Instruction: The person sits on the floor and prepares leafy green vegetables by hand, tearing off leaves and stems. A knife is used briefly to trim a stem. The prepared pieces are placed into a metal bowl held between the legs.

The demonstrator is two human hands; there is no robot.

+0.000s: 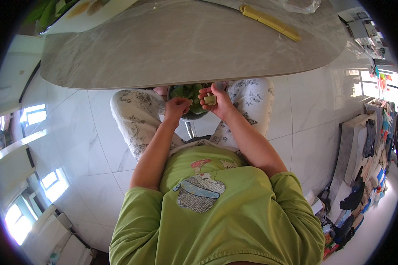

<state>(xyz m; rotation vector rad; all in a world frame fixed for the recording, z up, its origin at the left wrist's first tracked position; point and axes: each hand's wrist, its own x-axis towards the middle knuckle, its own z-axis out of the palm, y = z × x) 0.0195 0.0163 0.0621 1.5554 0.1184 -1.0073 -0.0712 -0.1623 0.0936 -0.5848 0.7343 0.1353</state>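
My left hand [176,108] is over the near left part of a dark round container [193,116], its thumb and fingertips pinched together. A tiny pale bit shows at those fingertips, but whether they grip it is unclear. Green leaves [195,94] fill the container, which sits between my knees, just below the table edge. On the right, my right hand [219,102] is turned palm inward with its fingers curled around a short, pale green vegetable stem piece [209,99]. The two hands are a little apart, with leaves visible between them.
A grey stone-look table [185,49] spans the front, its near edge just beyond my hands. On it lie a folded yellow strip bundle [270,22], clear plastic [301,5] and a white patterned tray [96,16] with green vegetables [48,15]. A cluttered sofa [350,145] stands right.
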